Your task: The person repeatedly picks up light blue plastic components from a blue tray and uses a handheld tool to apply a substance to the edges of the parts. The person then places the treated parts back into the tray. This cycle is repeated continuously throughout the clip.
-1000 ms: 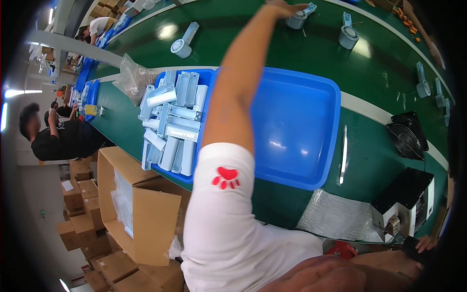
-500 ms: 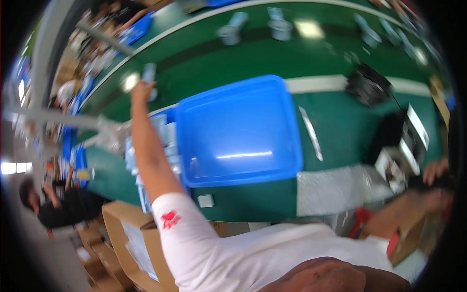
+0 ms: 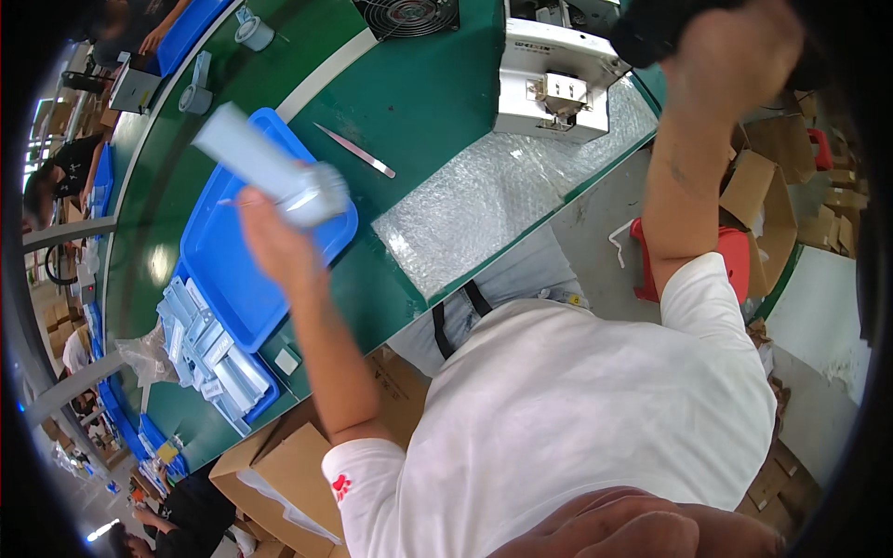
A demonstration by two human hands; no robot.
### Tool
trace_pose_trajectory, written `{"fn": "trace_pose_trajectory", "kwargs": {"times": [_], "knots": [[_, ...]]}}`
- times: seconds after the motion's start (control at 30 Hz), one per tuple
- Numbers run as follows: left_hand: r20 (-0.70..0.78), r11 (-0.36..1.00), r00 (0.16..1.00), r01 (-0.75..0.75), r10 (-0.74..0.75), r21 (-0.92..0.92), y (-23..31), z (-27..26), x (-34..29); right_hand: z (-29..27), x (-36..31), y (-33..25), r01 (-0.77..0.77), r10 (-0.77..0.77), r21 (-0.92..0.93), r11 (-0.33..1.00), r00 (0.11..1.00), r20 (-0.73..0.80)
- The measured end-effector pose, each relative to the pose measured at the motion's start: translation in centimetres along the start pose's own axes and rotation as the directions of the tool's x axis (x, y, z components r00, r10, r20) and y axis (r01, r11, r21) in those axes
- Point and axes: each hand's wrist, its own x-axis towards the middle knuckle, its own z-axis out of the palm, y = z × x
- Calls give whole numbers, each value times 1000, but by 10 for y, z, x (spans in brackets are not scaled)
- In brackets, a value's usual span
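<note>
A light-blue plastic part (image 3: pixel 246 153) with a long flat handle and a round cup-like end is in my left hand (image 3: pixel 279 242). That hand is closed on it, over the shallow blue tray (image 3: pixel 219 256), and both are smeared by motion. Up at the right, my right hand (image 3: pixel 735 65) is closed around a black object (image 3: pixel 656 26) whose kind I cannot make out. It is beside the white metal machine (image 3: pixel 549 88). Tweezers (image 3: pixel 358 151) lie on the green table between the tray and the machine.
A bin of light-blue flat parts (image 3: pixel 214 353) stands left of the tray. Bubble wrap (image 3: pixel 465 209) covers the table's front edge. On the green conveyor (image 3: pixel 153 205) are more round-ended parts (image 3: pixel 195 98). A red stool (image 3: pixel 735 256) and cardboard boxes (image 3: pixel 298 474) stand below the table.
My left hand has come back from the conveyor with the light-blue part in it. The view has turned rightward, bringing the machine and my right hand on the black object into clear sight.
</note>
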Motion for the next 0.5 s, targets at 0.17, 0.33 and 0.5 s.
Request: {"fn": "trace_pose_trajectory", "kwargs": {"times": [0.17, 0.33, 0.5], "knots": [[236, 997, 971, -54, 39, 61, -12, 91, -78, -1, 8, 34, 180, -181, 85, 980, 983, 8], [292, 976, 936, -215, 199, 25, -40, 123, -114, 1, -9, 10, -37, 37, 5, 999, 995, -96], [350, 917, 894, -357, 280, 179, -45, 122, -125, -35, -21, 0, -182, 188, 310, 933, 982, 10]]}}
